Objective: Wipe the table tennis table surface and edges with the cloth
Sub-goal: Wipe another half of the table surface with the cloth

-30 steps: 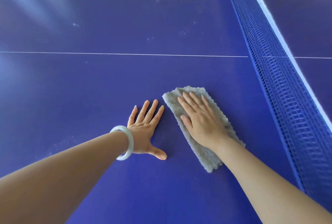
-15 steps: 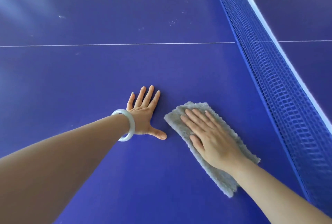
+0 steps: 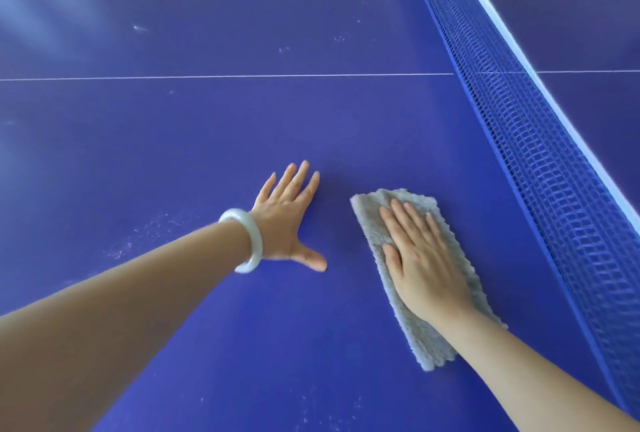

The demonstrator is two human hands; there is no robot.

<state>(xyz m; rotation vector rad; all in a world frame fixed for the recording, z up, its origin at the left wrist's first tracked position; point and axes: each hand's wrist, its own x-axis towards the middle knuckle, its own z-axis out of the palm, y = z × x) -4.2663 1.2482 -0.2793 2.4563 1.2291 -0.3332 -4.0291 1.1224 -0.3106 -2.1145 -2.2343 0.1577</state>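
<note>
A grey fluffy cloth (image 3: pixel 429 341), folded into a long strip, lies flat on the dark blue table tennis table (image 3: pixel 207 140). My right hand (image 3: pixel 420 258) presses on the cloth with straight fingers, palm down. My left hand (image 3: pixel 289 220) rests flat on the bare table to the left of the cloth, fingers spread, a pale bangle on its wrist. The two hands are a short gap apart.
The blue net (image 3: pixel 540 161) with a white top band runs diagonally along the right, close to the cloth. A thin white centre line (image 3: pixel 225 77) crosses the table beyond the hands. Pale dust specks (image 3: pixel 138 234) show left of my left wrist and near the bottom.
My right hand has slid the cloth to the right, away from my left hand and nearer the net. My left hand stays planted on the table.
</note>
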